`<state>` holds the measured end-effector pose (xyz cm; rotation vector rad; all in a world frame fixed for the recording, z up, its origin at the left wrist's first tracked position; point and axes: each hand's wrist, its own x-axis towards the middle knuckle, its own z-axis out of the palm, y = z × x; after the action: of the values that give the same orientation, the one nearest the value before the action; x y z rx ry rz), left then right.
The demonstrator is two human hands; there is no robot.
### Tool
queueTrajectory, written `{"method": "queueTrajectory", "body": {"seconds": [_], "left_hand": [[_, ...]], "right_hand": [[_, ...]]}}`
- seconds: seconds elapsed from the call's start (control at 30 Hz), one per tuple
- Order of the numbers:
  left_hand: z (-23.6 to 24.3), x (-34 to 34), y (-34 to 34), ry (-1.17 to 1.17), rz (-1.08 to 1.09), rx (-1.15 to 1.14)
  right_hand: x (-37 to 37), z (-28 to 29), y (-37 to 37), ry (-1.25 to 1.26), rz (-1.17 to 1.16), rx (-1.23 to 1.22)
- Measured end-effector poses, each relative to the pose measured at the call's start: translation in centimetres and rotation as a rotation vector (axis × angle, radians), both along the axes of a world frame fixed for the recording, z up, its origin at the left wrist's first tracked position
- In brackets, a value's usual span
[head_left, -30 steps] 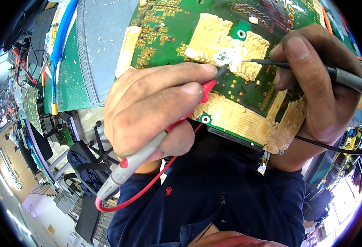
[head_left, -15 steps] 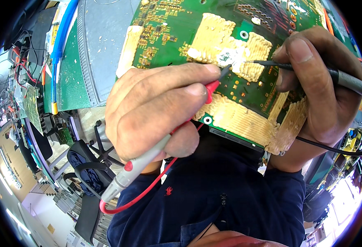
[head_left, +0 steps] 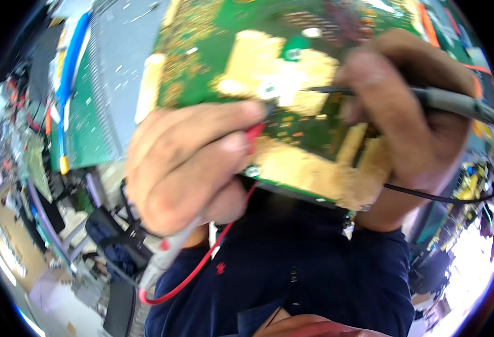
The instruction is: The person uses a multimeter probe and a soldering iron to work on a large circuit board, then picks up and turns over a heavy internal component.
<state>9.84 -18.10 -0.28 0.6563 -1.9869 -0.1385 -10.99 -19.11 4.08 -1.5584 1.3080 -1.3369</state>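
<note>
Left hand's (head_left: 185, 165) red probe (head_left: 171, 247), right hand's (head_left: 412, 112) black probe (head_left: 428, 96), apparently touching circuit board (head_left: 317, 139)

Board (head_left: 210, 78): far edge cut off by upper border; small components blurred, beyond counting.
White patch (head_left: 288, 84): washed out by glare; detail illegible.
Red probe (head_left: 171, 255): mid-body hidden by left hand (head_left: 188, 163); tip blurred, contact with board uncertain.
Black probe (head_left: 452, 104): grip partly hidden by right hand (head_left: 410, 101); tip blurred, contact likewise uncertain; rear end lost at dark right rim.
Surface (head_left: 84, 123): cut off above, partly hidden under board.
Chair (head_left: 115, 238): smeared, outline soft.
Shirt (head_left: 280, 258): cut off by lower border.
</note>
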Motion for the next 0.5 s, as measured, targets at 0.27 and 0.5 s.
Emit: {"method": "queueTrajectory", "body": {"seconds": [0.27, 0.5], "left_hand": [[-0.5, -0.7, 0.8, 0.122, 0.117, 0.022], [-0.2, -1.2, 1.0, 0.139, 0.118, 0.068]], "right_hand": [[-1.2, 0.5, -1.8, 0.108, 0.285, -0.156], [-1.2, 0.7, -1.6, 0.079, 0.299, -0.169]]}}
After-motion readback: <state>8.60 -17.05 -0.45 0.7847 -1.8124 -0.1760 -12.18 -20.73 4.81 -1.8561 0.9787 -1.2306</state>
